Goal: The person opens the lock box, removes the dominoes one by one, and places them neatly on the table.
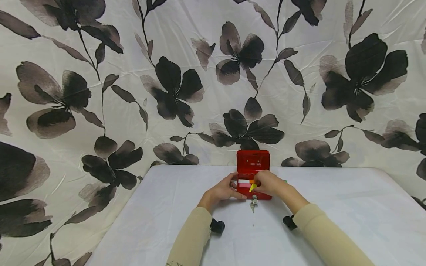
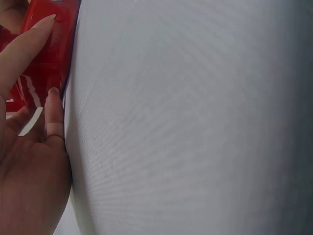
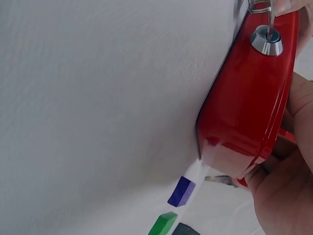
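Note:
A small red cash box [image 1: 264, 197] stands on the table with its lid [image 1: 247, 161] raised. My left hand [image 1: 221, 193] grips its left side, the thumb lying on the front wall in the left wrist view. My right hand [image 1: 270, 183] reaches into the box from the right and pinches a yellow block [image 1: 253, 187]. White [image 1: 243, 181] and pink [image 1: 244, 185] blocks lie inside, with an orange one [image 1: 252, 181] partly hidden by my right fingers. A key sits in the front lock [image 3: 267, 43], and more keys [image 1: 253, 204] hang from it.
Beside the box, in the right wrist view, a purple block [image 3: 181, 191], a green block [image 3: 163, 224] and a dark block [image 3: 185, 229] lie on the white table [image 1: 149, 221]. A flower-patterned cloth [image 1: 206, 96] hangs behind the table's far edge.

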Demonstrator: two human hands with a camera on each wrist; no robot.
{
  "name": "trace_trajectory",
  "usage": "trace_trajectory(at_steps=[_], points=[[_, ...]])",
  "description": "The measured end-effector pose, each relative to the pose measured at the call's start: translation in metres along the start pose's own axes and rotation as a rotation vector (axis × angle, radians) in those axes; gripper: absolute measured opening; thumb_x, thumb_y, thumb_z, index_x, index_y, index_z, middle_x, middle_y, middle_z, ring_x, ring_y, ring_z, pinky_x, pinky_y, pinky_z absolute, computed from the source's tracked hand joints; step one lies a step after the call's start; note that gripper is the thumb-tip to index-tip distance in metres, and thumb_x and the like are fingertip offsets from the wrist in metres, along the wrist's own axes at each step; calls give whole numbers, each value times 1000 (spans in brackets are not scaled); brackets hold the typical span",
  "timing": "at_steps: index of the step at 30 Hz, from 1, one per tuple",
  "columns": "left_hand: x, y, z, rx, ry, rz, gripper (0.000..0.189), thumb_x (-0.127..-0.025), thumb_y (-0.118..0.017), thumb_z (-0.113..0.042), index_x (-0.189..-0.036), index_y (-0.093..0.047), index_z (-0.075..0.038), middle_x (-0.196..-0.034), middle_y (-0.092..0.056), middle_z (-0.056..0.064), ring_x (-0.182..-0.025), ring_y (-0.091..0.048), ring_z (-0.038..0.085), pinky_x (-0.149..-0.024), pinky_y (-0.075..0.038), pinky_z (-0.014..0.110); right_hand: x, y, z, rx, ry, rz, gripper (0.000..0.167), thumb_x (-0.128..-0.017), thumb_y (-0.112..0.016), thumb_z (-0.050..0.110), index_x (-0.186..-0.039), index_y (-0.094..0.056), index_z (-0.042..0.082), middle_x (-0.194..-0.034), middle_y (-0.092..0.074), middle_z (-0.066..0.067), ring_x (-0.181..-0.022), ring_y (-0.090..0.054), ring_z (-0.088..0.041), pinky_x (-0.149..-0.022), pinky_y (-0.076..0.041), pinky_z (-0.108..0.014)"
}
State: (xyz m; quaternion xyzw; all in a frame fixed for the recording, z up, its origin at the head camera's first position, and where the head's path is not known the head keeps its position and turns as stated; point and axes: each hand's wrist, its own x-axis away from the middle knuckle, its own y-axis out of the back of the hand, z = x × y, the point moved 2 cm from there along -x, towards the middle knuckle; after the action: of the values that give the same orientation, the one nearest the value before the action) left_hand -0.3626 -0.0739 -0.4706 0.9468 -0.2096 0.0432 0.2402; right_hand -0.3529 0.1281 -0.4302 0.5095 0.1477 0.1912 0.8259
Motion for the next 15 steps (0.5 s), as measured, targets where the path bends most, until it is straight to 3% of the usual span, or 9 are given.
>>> trace_trajectory(at_steps=[15], points=[[-2,1,1,33,-13,13,95,-76,-92,-23,-155,-39,-23,-136,-56,0,-114,-52,23,-102,-50,45,-7,-5,4,55,-74,-19,17,-83,-87,19,-87,-76,6,-72,-65,2,-72,-55,-17,-73,-56,-31]])
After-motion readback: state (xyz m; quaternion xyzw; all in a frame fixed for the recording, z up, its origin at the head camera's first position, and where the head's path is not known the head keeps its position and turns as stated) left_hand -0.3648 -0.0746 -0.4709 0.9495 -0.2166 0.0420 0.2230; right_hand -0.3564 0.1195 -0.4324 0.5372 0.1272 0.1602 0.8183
